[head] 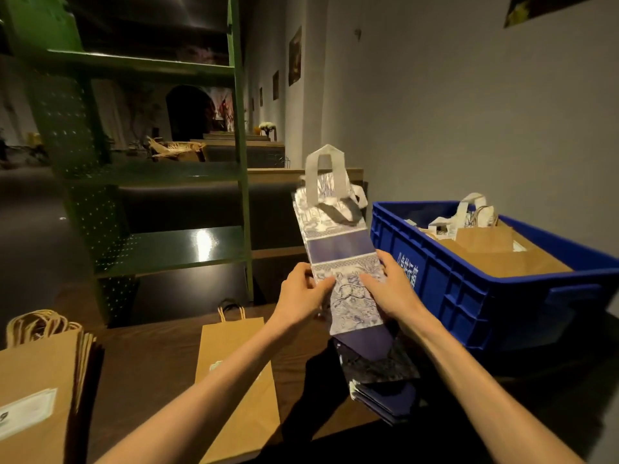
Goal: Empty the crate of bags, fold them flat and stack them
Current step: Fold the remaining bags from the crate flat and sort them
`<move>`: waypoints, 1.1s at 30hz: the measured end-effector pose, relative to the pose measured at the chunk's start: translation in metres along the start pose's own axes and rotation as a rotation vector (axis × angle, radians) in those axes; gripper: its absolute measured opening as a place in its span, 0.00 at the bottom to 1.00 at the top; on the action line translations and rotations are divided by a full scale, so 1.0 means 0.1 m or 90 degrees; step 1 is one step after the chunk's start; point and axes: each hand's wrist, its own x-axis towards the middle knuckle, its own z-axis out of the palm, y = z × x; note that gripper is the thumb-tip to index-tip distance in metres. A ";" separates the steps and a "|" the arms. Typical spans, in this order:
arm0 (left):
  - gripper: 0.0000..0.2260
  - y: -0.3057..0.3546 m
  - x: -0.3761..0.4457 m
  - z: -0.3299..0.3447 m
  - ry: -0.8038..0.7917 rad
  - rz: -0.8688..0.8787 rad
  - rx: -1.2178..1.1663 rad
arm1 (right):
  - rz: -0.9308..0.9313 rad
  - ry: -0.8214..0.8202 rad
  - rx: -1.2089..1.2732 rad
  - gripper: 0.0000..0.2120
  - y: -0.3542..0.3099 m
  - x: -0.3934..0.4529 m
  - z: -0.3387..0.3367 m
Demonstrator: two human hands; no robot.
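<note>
Head view looks down on two bare forearms reaching over a dark wooden table (150, 349). Both hands hold one blue and white patterned bag (338, 249), folded flat and tilted up and away, its white handles at the far end. On the bag's left edge the left hand (303, 291) pinches with thumb on top, and the right hand (390, 289) grips the right edge with fingers spread across the printed face. Just below the held bag, near the right forearm, lies a stack of similar patterned bags (382, 380), flat on the table. To the right stands a blue crate (469, 296), with brown paper bags (495, 252) and white handles showing above its rim. A single brown paper bag (234, 373) lies flat on the table near the left forearm, and a pile of brown bags (37, 380) with twisted cord handles sits at the near left. Green metal shelving (160, 169) rises on the far left, and a grey wall (469, 112) runs behind the crate.
</note>
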 end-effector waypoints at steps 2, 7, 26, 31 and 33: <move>0.13 -0.07 -0.01 0.13 0.004 -0.009 0.010 | 0.051 -0.011 -0.004 0.23 0.16 0.00 -0.11; 0.12 -0.47 -0.07 0.46 -0.142 -0.091 0.167 | 0.213 -0.030 -0.158 0.22 0.71 -0.19 -0.09; 0.26 -0.42 0.12 0.06 -0.145 -0.199 0.207 | 0.103 0.043 -0.286 0.27 0.26 -0.07 0.20; 0.24 -0.43 0.08 -0.50 -0.128 -0.195 0.146 | -0.043 -0.069 -0.094 0.13 -0.08 -0.04 0.57; 0.24 -0.52 0.00 -0.72 -0.117 -0.199 0.138 | -0.019 -0.158 -0.054 0.13 -0.13 -0.08 0.80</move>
